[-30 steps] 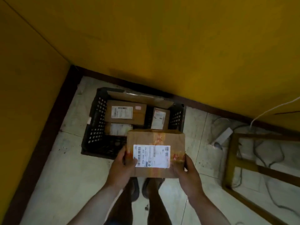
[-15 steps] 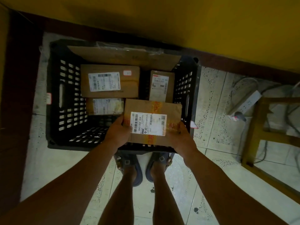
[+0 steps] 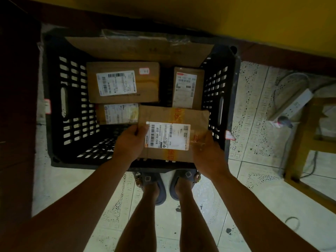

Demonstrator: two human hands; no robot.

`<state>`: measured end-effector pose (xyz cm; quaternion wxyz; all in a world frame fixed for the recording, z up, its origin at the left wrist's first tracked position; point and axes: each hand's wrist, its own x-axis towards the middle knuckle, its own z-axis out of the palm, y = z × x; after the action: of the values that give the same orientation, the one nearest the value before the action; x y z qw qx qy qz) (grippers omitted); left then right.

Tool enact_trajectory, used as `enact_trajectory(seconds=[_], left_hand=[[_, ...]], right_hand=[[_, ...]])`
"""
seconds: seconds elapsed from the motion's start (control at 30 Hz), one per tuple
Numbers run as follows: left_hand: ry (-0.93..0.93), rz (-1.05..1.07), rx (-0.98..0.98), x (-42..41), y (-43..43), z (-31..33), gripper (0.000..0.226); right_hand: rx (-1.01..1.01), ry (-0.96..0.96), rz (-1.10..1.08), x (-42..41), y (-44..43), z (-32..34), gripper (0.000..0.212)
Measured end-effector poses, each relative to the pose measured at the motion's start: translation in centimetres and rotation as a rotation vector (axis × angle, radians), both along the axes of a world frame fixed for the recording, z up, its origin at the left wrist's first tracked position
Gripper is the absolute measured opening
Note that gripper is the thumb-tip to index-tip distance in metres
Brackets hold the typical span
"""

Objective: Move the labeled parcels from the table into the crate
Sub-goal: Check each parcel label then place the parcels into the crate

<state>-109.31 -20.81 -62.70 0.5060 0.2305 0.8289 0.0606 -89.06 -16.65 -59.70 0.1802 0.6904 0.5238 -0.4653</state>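
A brown cardboard parcel (image 3: 174,117) with a white label and orange tape hangs inside the near right part of the black slotted crate (image 3: 72,110). My left hand (image 3: 130,142) grips its left end, thumb on top. My right hand (image 3: 207,153) holds its right end. Three labeled parcels lie lower in the crate: a large one (image 3: 149,88) at the back left, a small one (image 3: 118,113) in front of it, and an upright one (image 3: 187,88) at the back right. A cardboard sheet (image 3: 141,50) leans on the crate's far wall.
The crate sits on a tiled floor against a yellow wall with a dark skirting. My sandaled feet (image 3: 167,184) stand right at its near rim. A power strip (image 3: 292,104) with cables and a wooden frame (image 3: 298,146) are at the right.
The view has dropped closer to the crate. Both hands have lowered the parcel from above the near rim down into the crate's near right part.
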Motion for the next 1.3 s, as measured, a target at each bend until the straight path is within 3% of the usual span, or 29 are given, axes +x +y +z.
enact_trajectory(seconds=[0.23, 0.33, 0.4, 0.47, 0.57, 0.6, 0.67, 0.73, 0.8, 0.93, 1.13, 1.3], left_hand=[[-0.003, -0.026, 0.058, -0.8, 1.3, 1.9, 0.040], [-0.184, 0.281, 0.071, -0.7, 1.4, 2.8, 0.023], [-0.354, 0.374, 0.203, -0.9, 1.1, 3.7, 0.014], [-0.506, 0.285, 0.334, -1.4, 0.8, 4.7, 0.026], [-0.591, 0.161, 0.351, -1.9, 0.0, 5.4, 0.058], [-0.580, 0.164, 0.332, -2.0, -0.3, 5.6, 0.060], [-0.485, 0.231, 0.297, -1.8, -0.6, 6.1, 0.045], [-0.340, 0.342, 0.215, -1.4, -0.4, 6.3, 0.031], [-0.252, 0.347, 0.094, -1.2, -0.1, 6.1, 0.035], [-0.270, 0.225, -0.012, -0.5, 0.7, 4.2, 0.030], [-0.150, 0.151, -0.096, 0.8, 1.3, 0.1, 0.066], [-0.096, 0.169, -0.041, 1.2, 0.3, -1.7, 0.062]], right_hand=[[0.152, 0.047, 0.026, 0.3, 1.3, 2.6, 0.064], [0.255, 0.117, -0.051, 0.9, 1.0, 2.8, 0.038], [0.250, 0.142, -0.208, 1.2, 0.9, 3.1, 0.019], [0.211, 0.200, -0.404, 1.2, 1.2, 3.3, 0.013], [0.135, 0.349, -0.604, 0.9, 1.5, 3.6, 0.014], [0.117, 0.398, -0.630, 0.8, 1.5, 3.7, 0.024], [0.170, 0.415, -0.592, 0.6, 1.2, 4.0, 0.045], [0.285, 0.370, -0.505, 0.4, 0.9, 4.2, 0.039], [0.336, 0.301, -0.439, 0.2, 0.8, 3.9, 0.032], [0.251, 0.178, -0.308, 0.1, 1.2, 2.1, 0.036], [0.152, 0.095, -0.147, -0.3, 0.4, -0.7, 0.077], [0.135, 0.050, -0.113, -0.5, -0.7, -2.3, 0.094]])
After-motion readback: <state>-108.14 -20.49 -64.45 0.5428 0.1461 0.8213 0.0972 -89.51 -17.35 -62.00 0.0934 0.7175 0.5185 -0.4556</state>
